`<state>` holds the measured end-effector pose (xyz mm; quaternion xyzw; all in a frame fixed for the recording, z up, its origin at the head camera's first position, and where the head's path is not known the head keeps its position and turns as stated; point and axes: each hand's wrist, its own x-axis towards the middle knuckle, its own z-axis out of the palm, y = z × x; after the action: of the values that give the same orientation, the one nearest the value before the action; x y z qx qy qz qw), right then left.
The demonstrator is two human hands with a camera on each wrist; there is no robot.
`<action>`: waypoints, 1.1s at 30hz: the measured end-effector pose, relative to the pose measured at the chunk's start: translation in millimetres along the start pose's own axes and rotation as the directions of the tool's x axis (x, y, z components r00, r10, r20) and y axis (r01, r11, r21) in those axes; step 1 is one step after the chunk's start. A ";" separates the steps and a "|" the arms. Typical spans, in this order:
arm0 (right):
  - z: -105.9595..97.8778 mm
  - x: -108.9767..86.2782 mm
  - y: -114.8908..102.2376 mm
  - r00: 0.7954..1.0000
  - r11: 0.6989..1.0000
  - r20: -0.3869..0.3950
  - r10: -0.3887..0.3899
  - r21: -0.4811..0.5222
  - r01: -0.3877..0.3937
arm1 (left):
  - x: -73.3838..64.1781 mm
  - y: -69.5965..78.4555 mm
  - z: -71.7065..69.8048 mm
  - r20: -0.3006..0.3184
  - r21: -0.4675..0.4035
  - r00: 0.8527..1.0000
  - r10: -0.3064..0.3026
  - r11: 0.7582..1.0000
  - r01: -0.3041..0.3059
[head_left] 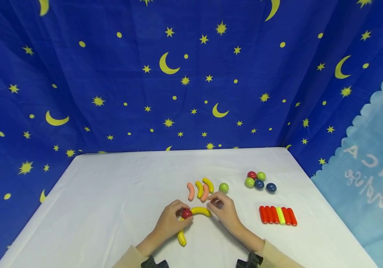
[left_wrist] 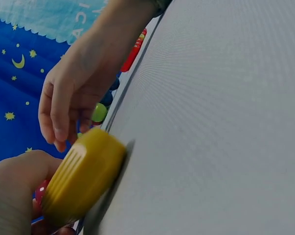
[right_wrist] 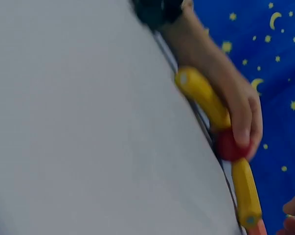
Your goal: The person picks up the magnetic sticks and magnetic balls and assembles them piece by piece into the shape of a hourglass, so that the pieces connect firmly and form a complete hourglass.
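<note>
My left hand (head_left: 168,220) pinches a glossy red ball (head_left: 187,213) between thumb and fingers, low over the white table. Two curved yellow rods (head_left: 201,211) meet at this ball: one points right, while the other yellow rod (head_left: 182,238) runs down toward me, partly behind the thumb. The right wrist view shows the red ball (right_wrist: 227,146) between both rods. Just past the end of the right-pointing rod is my right hand (head_left: 225,211), its fingers loosely bent around nothing. In the left wrist view, the near yellow rod (left_wrist: 83,176) covers part of the left fingers.
Beyond the hands lie pink curved rods (head_left: 190,191), more yellow curved rods (head_left: 208,185) and a green ball (head_left: 223,187). Farther right sit several red, green and blue balls (head_left: 259,184). Below them is a row of red rods (head_left: 270,215) with one yellow-green rod (head_left: 280,216). A blue starry curtain (head_left: 191,89) stands behind.
</note>
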<state>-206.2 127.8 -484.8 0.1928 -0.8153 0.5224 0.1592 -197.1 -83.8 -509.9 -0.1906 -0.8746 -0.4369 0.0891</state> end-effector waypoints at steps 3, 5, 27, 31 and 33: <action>-2.0 5.5 15.5 0.995 0.999 -0.092 -0.030 -0.032 0.027 | -0.5 -0.8 0.0 -0.017 0.012 1.000 -0.004 1.000 0.005; -5.3 9.2 25.5 0.991 0.999 -0.131 -0.032 -0.048 0.026 | -0.9 -1.1 0.1 -0.024 0.026 1.000 -0.014 1.000 0.015; -17.6 21.1 59.9 0.992 0.990 -0.097 0.080 -0.112 -0.090 | 1.1 -0.4 -2.7 0.021 0.086 0.994 -0.106 0.991 0.104; -14.5 16.2 54.6 0.993 0.990 -0.043 0.107 -0.084 -0.111 | 0.9 -0.4 -2.8 0.018 0.069 0.995 -0.102 0.993 0.100; -12.4 14.0 50.9 0.992 0.989 -0.017 0.125 -0.074 -0.126 | 0.9 -0.1 -2.6 0.021 0.061 0.994 -0.106 0.993 0.104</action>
<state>-242.2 156.4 -513.5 0.1315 -0.8439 0.5014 0.1381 -198.0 -85.7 -508.1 -0.1468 -0.8971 -0.4122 0.0611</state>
